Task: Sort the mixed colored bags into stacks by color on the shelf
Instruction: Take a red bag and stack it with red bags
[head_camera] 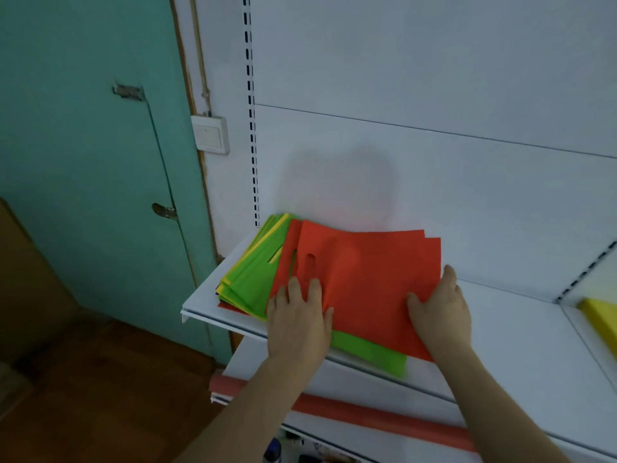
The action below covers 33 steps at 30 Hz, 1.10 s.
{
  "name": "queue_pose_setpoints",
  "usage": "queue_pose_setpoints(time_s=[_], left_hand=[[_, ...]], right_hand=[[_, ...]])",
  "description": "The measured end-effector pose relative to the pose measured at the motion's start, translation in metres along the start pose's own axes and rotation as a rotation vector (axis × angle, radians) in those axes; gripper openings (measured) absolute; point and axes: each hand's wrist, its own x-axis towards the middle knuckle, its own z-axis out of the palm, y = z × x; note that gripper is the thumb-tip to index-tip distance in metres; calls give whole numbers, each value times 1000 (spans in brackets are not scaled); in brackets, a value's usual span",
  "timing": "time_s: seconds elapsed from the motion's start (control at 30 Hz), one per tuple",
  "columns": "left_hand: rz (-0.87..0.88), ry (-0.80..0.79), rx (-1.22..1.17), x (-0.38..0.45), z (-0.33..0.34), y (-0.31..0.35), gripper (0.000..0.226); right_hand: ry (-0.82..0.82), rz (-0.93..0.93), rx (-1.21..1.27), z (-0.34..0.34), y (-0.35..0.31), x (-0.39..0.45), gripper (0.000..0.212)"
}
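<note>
White shelf (500,329) carries the mixed pile at its left end, red bags (367,272) fanned over green bags (250,282). Left hand (297,315) presses flat, likely pinning the pile, while right hand (440,305) curls round the top red edge, seemingly to peel it away.
</note>
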Motion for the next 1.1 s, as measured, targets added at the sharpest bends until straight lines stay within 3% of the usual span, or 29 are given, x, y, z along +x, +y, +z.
queue_pose_setpoints(time_s=[0.13, 0.2, 0.27, 0.33, 0.43, 0.53, 0.63, 0.8, 0.97, 1.1], left_hand=[[30, 32, -48, 3, -2, -2, 56], [5, 16, -21, 6, -3, -2, 63], [-42, 20, -51, 12, -7, -1, 75], [-77, 27, -110, 24, -11, -4, 75], [-127, 42, -317, 47, -15, -11, 68], [-300, 9, -855, 73, -26, -7, 69], [-319, 30, -1215, 91, -35, -1, 36], [-175, 162, -1321, 88, -40, 3, 32], [-129, 141, -1220, 75, -19, -1, 27], [-45, 176, -1141, 80, -24, 4, 27]], right_hand=[[-89, 223, 264, -13, 15, 22, 45], [-198, 215, 347, -16, 22, 27, 21], [-172, 100, 275, -20, 25, 29, 12], [-8, -61, 149, -27, 30, 30, 11], [138, -186, 274, -45, 33, 24, 17], [188, -200, 438, -62, 37, 17, 9], [232, -202, 541, -74, 39, 13, 6], [234, -176, 569, -71, 39, 11, 26], [44, -88, 473, -51, 47, 6, 8], [192, -106, 425, -61, 48, 0, 12]])
